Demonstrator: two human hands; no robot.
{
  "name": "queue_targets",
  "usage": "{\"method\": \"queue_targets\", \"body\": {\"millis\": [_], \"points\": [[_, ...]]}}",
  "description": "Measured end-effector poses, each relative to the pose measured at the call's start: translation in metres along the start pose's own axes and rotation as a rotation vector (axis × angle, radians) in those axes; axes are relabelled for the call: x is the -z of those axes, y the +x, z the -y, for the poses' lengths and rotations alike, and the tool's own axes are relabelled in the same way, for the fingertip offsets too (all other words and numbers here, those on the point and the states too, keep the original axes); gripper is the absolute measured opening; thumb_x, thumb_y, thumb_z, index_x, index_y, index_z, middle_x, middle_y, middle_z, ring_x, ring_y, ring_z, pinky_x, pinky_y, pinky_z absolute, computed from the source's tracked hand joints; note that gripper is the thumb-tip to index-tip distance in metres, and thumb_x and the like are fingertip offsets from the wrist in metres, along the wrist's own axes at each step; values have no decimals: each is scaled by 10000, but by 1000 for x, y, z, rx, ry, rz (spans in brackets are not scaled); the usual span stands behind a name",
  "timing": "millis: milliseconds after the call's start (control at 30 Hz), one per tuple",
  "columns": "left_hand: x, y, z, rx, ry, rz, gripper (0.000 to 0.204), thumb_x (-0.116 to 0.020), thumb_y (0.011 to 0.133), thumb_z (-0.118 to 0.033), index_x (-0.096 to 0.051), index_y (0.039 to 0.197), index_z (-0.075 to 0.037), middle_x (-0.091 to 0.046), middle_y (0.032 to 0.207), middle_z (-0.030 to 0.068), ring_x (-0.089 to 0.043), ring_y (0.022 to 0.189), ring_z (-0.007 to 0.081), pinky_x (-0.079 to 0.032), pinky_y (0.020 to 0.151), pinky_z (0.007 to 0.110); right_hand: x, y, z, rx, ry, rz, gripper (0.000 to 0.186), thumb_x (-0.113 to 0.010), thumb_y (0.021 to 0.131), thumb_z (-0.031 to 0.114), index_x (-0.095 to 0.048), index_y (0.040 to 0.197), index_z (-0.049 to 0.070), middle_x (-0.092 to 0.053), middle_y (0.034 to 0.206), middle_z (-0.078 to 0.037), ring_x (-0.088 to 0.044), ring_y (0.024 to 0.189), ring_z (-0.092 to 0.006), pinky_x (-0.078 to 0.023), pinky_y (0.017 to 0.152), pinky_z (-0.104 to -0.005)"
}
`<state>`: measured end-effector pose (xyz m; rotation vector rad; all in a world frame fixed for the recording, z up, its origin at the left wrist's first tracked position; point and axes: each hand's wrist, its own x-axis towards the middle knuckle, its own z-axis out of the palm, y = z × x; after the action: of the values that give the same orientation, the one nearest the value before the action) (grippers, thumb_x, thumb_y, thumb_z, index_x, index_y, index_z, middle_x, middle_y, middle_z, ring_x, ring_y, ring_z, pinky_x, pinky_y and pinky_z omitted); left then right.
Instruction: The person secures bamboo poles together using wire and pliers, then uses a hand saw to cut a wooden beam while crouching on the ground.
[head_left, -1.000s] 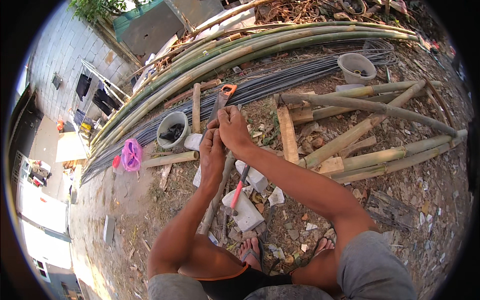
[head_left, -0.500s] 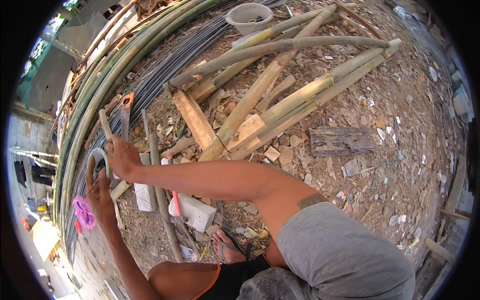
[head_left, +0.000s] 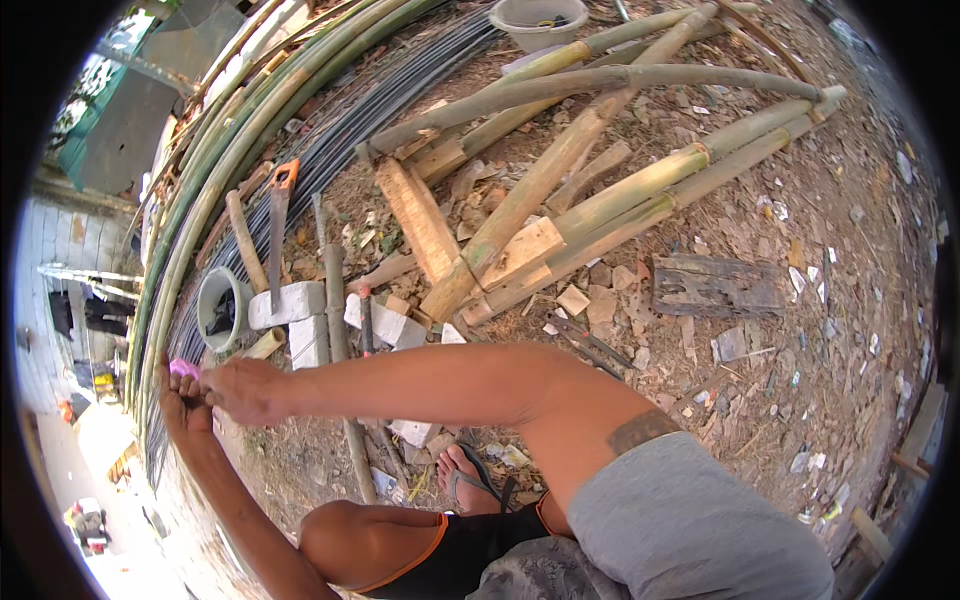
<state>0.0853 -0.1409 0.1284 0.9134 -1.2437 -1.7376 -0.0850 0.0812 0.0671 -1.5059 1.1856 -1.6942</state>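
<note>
My left hand (head_left: 185, 405) and my right hand (head_left: 240, 390) are close together low at the left, fingers curled, beside a pink plastic bag (head_left: 186, 367) largely hidden behind them. What they hold, if anything, I cannot make out; the right is slightly blurred. Above them stands a grey bucket (head_left: 222, 305) with dark contents. A handsaw (head_left: 280, 230) with an orange handle rests against pale blocks (head_left: 285, 305). A red-handled tool (head_left: 366, 330), partly behind my right forearm, lies near a grey pole (head_left: 335, 300).
A bamboo frame with wooden boards (head_left: 410, 210) spans the upper right. Long bamboo poles (head_left: 215, 170) and dark rods (head_left: 390, 90) run along the left and top. Another bucket (head_left: 540, 20) is at the top. A weathered plank (head_left: 715, 285) lies among debris at the right; my sandaled foot is below.
My view has swung leftward since a second ago. My hands have moved from beside the saw down and left to near the pink bag; the saw stays by the blocks.
</note>
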Motion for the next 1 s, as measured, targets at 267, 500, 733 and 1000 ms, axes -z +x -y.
{"method": "queue_targets", "body": {"millis": [267, 500, 733, 1000], "points": [[-121, -43, 37, -17, 122, -1, 324, -712, 1042, -304, -687, 1313, -128, -697, 1038, 17, -663, 854, 131, -624, 743, 274, 101, -4, -14, -276, 261, 240, 355, -516, 1108, 281, -719, 1216, 11, -679, 790, -32, -621, 625, -86, -497, 559, -265], [-112, -45, 57, 14, 26, -37, 257, -597, 1104, -298, -642, 1264, -101, -668, 915, 22, -673, 766, 165, -638, 732, 383, 100, -12, -28, -390, 303, 306, 348, -558, 1110, 297, -686, 1294, 31, -694, 836, -23, -626, 664, -75, -493, 537, -237], [-130, -47, 52, 115, -193, -247, 176, -599, 1096, -262, -635, 1172, -107, -622, 818, -1, -573, 613, 143, -567, 541, 276, 89, -5, -44, -376, 118, 47, 323, -554, 1095, 230, -664, 1285, -7, -663, 772, -29, -536, 606, -66, -406, 507, -254], [-129, -57, 58, 94, -96, -191, 199, -588, 1088, -278, -614, 1228, -139, -440, 705, -45, -350, 512, 61, -245, 400, 225, 76, 5, -24, -438, 272, -149, 332, -591, 1032, 246, -713, 1186, -22, -649, 756, -17, -512, 588, -65, -386, 523, -278]]}}
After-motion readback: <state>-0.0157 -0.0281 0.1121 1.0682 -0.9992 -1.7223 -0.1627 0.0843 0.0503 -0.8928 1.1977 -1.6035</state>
